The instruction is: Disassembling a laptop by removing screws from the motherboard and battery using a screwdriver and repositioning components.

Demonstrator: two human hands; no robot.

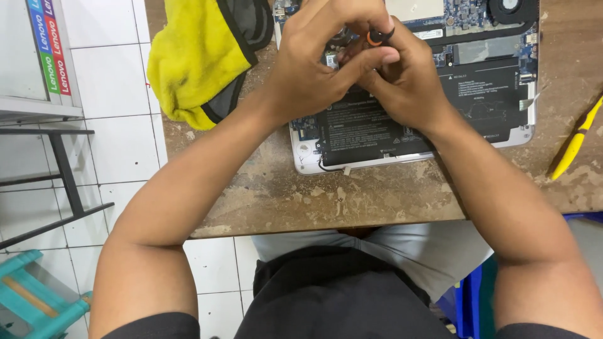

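Head view — my left hand (314, 63) and right hand (402, 78) were clenched together on a small orange-tipped tool (375, 37) over the opened laptop (496, 81) on the worn table (377, 194) — back cover off, board and battery exposed, work inside unfinished.

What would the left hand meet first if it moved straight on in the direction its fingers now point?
Probably the right hand: the left hand points right and slightly up, and its fingers already press against it over the opened laptop. A small orange-and-black tool sits between them; depth is unclear.
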